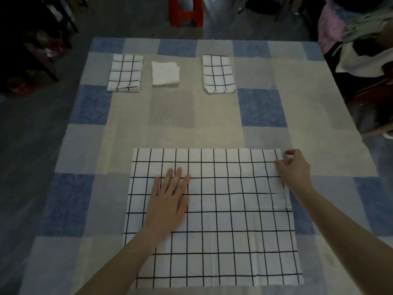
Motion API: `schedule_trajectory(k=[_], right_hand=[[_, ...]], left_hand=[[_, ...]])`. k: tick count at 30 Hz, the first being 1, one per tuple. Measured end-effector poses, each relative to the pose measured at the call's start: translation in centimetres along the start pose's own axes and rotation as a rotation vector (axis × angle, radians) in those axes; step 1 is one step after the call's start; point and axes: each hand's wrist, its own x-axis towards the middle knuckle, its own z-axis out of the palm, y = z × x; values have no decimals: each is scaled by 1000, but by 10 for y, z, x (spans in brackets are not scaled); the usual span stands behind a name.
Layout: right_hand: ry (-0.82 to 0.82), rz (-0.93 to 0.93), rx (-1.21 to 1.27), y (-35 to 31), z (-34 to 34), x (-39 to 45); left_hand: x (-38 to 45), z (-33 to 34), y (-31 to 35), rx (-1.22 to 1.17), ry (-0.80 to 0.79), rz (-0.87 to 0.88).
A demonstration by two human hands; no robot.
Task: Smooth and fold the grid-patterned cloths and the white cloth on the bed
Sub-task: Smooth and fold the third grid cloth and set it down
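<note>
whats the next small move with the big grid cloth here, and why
Probably lift the far right corner and carry it leftward to start a fold. The large white cloth with black grid lines lies spread flat, the left hand presses flat on it as an anchor, and the right hand pinches its far right edge. Three folded cloths already sit at the far side.

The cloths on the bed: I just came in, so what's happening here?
A person is working on the large grid cloth spread flat on the bed. The left hand presses it flat; the right hand pinches its far right edge. Two folded grid cloths and a folded white cloth lie beyond.
</note>
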Motion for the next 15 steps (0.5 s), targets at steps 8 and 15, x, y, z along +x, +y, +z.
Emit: schedule_trajectory(k=[8,15], right_hand=[[234,-130,-151,-5,18,-41],[-258,-779,-344,-33,119,-169]], left_hand=[[-12,-11,-38,-41,118,-288],[-12,4,47,-93,2,131]])
